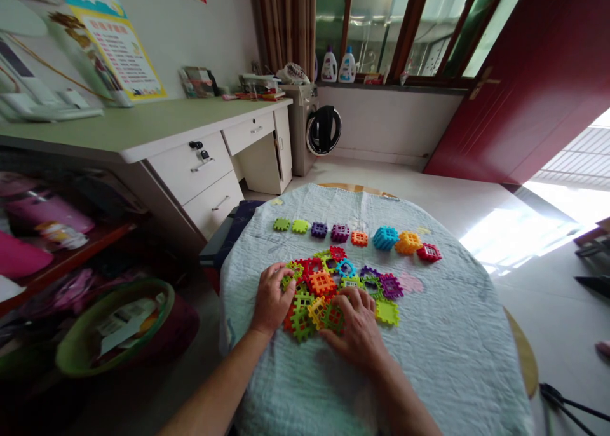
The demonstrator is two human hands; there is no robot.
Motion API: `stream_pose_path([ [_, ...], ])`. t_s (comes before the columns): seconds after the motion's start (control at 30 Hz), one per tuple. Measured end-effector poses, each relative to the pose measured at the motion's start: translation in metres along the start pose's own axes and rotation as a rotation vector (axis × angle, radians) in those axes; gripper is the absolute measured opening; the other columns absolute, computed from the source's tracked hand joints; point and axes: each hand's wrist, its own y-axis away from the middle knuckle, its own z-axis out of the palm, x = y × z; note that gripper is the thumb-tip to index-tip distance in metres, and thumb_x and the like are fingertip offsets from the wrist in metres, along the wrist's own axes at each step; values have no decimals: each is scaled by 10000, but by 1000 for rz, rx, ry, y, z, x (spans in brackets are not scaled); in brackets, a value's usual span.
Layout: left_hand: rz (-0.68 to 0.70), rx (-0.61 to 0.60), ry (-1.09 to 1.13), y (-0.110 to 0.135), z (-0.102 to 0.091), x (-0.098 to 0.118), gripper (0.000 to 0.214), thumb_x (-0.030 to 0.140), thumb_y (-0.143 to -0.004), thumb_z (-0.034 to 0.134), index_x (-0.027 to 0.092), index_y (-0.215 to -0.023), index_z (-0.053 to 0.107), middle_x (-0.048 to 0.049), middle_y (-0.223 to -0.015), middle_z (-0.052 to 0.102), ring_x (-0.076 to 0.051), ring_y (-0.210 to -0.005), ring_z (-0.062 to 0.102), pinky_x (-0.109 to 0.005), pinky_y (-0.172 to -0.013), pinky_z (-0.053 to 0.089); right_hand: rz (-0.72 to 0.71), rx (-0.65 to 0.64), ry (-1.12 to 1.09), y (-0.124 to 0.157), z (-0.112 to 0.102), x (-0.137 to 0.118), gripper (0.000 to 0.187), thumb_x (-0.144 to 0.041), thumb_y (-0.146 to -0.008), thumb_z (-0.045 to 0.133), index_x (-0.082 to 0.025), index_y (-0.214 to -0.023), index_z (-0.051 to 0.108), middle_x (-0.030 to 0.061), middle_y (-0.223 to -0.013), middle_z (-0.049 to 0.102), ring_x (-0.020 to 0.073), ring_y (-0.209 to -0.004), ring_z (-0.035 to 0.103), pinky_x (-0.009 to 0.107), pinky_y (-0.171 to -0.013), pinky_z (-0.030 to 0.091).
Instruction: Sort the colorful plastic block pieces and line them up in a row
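Observation:
A heap of interlocking plastic building blocks, square with notched edges, lies on the cloth-covered table. My left hand (pixel 272 301) is at the heap's left edge, its thumb and fingers closed around a lime-green block (pixel 295 270). Over the front right of the heap, my right hand (pixel 355 325) rests with thumb and fingers apart, touching the pieces beside a green block (pixel 332 319). Between the hands lie an orange block (pixel 323 283) and a yellow block (pixel 316 311). A purple block (pixel 391 286) and a flat lime block (pixel 387 312) are right of my right hand.
Behind the heap runs a row of blocks sorted by colour, including a blue stack (pixel 386 238), a yellow-orange stack (pixel 408 242) and a red stack (pixel 429 252). The pale cloth (pixel 443 334) covers the round table. A desk (pixel 157 128) and a basket (pixel 162 290) stand left.

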Motion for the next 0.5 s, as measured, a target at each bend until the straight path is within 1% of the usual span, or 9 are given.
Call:
stream_pose_path([
  [0.03,2,1,4,0,0,0,178,309,-864,545,209,-961,657,-104,-1151,629,-280,-1144,568,-485,-1041,443,-5,-18,3,1,0,-2,496,-447,-672,814,-265,-1079,596,61,-1159,570,284,-1071,481,459,-934,401],
  [0.1,4,3,11,0,-1,0,177,310,-862,547,210,-961,656,-102,-1154,629,-278,-1147,568,-479,-1043,443,-7,-17,17,2,-1,-2,521,-410,-673,818,-268,-1121,595,64,-1171,573,286,-1078,482,460,-937,397],
  [0.17,4,6,13,0,-1,0,171,309,-857,551,214,-954,656,-99,-1150,632,-276,-1144,569,-475,-1042,445,-3,26,27,1,-1,0,391,-359,-752,766,-271,-1102,614,61,-1144,590,273,-1070,489,444,-923,398],
  [0.27,2,7,12,0,0,0,172,307,-855,551,217,-954,658,-98,-1150,632,-276,-1142,570,-479,-1039,447,-10,91,-9,-1,-4,7,59,-288,-891,628,-256,-936,648,41,-976,624,222,-960,519,391,-861,413],
  [0.33,4,6,14,0,0,1,179,311,-858,547,214,-958,659,-101,-1153,632,-277,-1142,570,-483,-1038,448,-17,111,-50,-3,-7,11,128,-258,-937,560,-242,-835,636,29,-871,621,196,-880,523,363,-820,422],
  [0.37,6,6,16,0,0,1,181,313,-859,546,213,-958,660,-102,-1153,632,-277,-1142,571,-484,-1037,449,-18,112,-61,-4,-8,13,125,-264,-936,562,-241,-840,638,29,-870,625,195,-876,525,361,-817,427],
  [0.4,7,8,18,0,0,1,182,314,-859,546,213,-957,661,-102,-1152,633,-277,-1142,572,-484,-1037,450,-18,108,-64,-4,-10,14,80,-288,-919,592,-243,-884,648,35,-911,635,204,-904,529,369,-830,433],
  [0.43,7,10,20,0,0,1,179,314,-858,548,214,-955,662,-101,-1151,635,-276,-1140,573,-483,-1037,451,-19,96,-59,-4,-10,14,108,-324,-883,641,-249,-958,657,44,-986,643,221,-958,532,387,-859,437],
  [0.5,4,15,23,0,0,1,172,312,-854,553,219,-950,663,-96,-1149,637,-275,-1138,574,-481,-1037,452,-23,52,-39,-3,-10,13,363,-371,-792,729,-266,-1128,641,63,-1143,630,264,-1075,514,434,-927,432],
])
